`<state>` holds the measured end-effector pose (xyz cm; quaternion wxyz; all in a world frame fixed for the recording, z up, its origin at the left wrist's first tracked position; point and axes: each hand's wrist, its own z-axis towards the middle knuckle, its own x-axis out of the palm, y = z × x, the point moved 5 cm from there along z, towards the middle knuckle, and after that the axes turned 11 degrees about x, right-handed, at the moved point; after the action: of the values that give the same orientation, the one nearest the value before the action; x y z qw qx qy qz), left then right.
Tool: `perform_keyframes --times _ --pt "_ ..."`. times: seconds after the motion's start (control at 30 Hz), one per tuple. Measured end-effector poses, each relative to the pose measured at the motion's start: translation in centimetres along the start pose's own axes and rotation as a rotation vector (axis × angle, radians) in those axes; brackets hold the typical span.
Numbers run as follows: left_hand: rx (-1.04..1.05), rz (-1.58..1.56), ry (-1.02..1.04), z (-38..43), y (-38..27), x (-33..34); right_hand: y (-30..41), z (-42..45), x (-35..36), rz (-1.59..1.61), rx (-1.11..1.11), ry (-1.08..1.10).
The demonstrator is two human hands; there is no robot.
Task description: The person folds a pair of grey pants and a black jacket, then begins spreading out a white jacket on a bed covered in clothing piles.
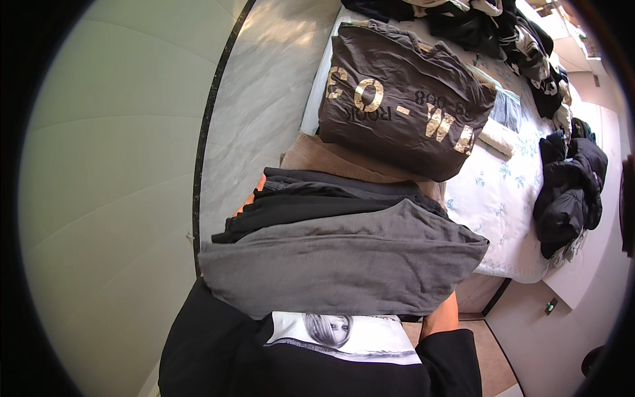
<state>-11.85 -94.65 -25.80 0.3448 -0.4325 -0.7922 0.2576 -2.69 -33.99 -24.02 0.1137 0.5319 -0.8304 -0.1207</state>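
A thick stack of folded clothes, with grey fabric (pixel 342 263) on top and black and dark grey layers (pixel 317 198) beyond it, lies across my arms against my chest. At its left edge the fingers of my left hand (pixel 252 197) show, holding the side of the stack. My right forearm (pixel 441 315) reaches up under the right end, where the pile covers the hand. Just past the stack are a brown knitted garment (pixel 342 156) and a folded dark brown garment (pixel 397 129) with gold print.
A bed (pixel 496 198) with a floral sheet extends to the right. A black puffer jacket (pixel 565 193) lies near its far edge, and dark and white clothes (pixel 531 54) are heaped at the top right. A pale rolled cloth (pixel 496 138) sits beside the brown garment. A pale wall (pixel 114 149) stands at left.
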Motion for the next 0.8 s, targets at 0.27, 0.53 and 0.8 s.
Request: perform_keyframes --times 0.27,0.53,0.8 --pt "0.092 0.028 -0.042 -3.5 -2.1 -0.8 -2.6 -2.9 -3.6 -0.047 -0.027 -0.062" --pt "0.182 0.046 -0.083 -8.4 -1.6 0.9 -5.8 -5.1 -9.5 -0.090 -0.046 -0.096" --pt "0.253 0.053 -0.141 -15.0 3.0 5.6 -8.3 -6.3 -19.6 -0.113 -0.080 -0.110"
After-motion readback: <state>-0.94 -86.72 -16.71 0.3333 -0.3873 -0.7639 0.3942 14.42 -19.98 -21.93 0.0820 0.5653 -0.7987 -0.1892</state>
